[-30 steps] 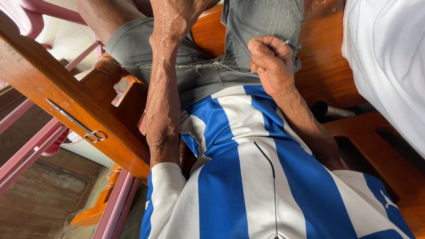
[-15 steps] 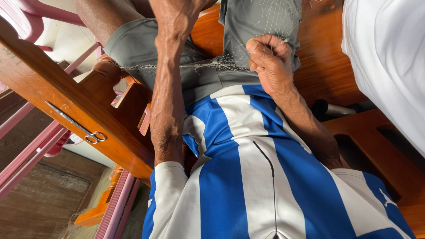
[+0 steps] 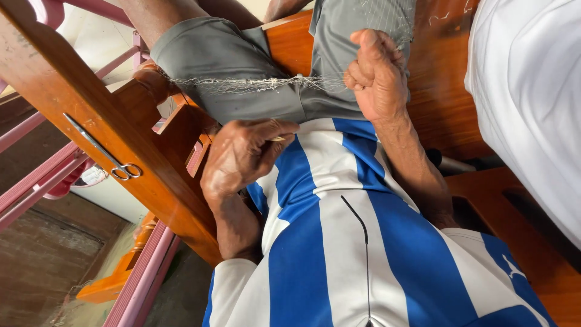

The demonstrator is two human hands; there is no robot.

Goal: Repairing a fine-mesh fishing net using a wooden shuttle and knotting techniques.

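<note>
Your left hand [image 3: 242, 154] dropped back to your waist, pinching a small pale tool; right hand [image 3: 376, 72] fisted on fine net [image 3: 254, 83] across your lap: light, limp, snag-prone, grip its corded edge

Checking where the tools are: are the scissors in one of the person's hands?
No, the scissors lie on the wooden armrest, apart from the left hand and the right hand at the net.
</note>
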